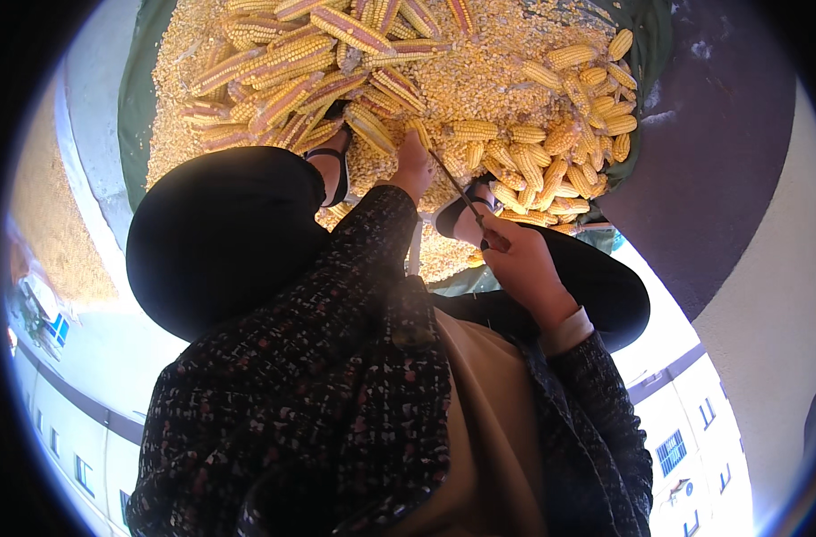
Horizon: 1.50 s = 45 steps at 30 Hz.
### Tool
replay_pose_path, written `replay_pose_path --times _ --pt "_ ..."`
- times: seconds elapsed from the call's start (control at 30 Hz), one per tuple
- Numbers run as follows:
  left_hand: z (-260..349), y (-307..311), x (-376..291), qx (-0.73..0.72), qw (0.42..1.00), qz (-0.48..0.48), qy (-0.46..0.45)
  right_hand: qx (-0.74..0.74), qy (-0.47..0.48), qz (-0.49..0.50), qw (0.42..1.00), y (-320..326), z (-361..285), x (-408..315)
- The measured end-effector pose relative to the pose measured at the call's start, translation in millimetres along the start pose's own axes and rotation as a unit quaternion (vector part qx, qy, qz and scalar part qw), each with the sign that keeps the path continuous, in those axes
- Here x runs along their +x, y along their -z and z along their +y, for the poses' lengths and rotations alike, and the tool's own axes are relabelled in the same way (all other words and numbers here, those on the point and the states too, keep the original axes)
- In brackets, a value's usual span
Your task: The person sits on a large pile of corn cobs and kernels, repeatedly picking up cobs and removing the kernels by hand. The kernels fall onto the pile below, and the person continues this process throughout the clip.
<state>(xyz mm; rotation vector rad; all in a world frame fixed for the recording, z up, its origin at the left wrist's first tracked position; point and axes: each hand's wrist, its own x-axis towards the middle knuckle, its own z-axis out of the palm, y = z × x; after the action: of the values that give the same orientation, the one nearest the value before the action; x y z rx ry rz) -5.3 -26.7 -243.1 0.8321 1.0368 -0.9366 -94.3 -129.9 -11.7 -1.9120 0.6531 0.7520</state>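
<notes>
My left hand (414,164) is closed around an ear of corn (419,132), whose yellow kernels show above the fingers. A thin metal rod tool, perhaps a screwdriver (457,188), is gripped by its handle in my right hand (520,258). Its shaft slants up and left, and the tip lies close beside the ear; whether they touch I cannot tell. Beyond my left hand, at the upper left, lies a pile of ears with reddish strips where kernel rows are gone (280,67). Fuller yellow ears (528,158) are heaped on the right.
Loose kernels (475,87) cover a green cloth (649,40) beneath the ears. My sandalled feet (337,164) stand among the corn, between the two heaps. A dark purple-brown band of ground (710,148) runs along the right. More grain (72,221) is spread at far left.
</notes>
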Motion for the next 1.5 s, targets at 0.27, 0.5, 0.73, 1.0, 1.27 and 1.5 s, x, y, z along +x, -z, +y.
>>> replay_pose_path --times 0.27,0.5,0.73,1.0,1.27,1.5 --pt "-3.1 12.6 10.1 0.022 1.0 0.004 0.021 0.053 0.027 0.025 0.998 -6.5 19.2 -6.7" --pt "-4.4 28.2 29.0 0.007 0.998 0.027 0.048 -0.059 0.037 0.041 0.997 -12.4 16.1 -14.7" --pt "-0.2 8.5 12.8 -0.002 0.998 0.039 0.046 0.21 -0.006 0.108 0.972 -46.3 40.8 22.2" --pt "-1.1 15.7 13.6 -0.011 0.998 0.052 0.047 0.14 -0.055 0.039 0.988 -16.0 13.9 58.8" --pt "-2.6 17.8 12.1 -0.03 0.994 0.085 0.057 0.13 -0.095 -0.052 0.986 10.3 8.4 66.5" --pt "-3.2 6.9 17.1 -0.007 0.997 0.061 0.056 0.094 -0.083 0.001 0.992 9.7 21.2 66.8"
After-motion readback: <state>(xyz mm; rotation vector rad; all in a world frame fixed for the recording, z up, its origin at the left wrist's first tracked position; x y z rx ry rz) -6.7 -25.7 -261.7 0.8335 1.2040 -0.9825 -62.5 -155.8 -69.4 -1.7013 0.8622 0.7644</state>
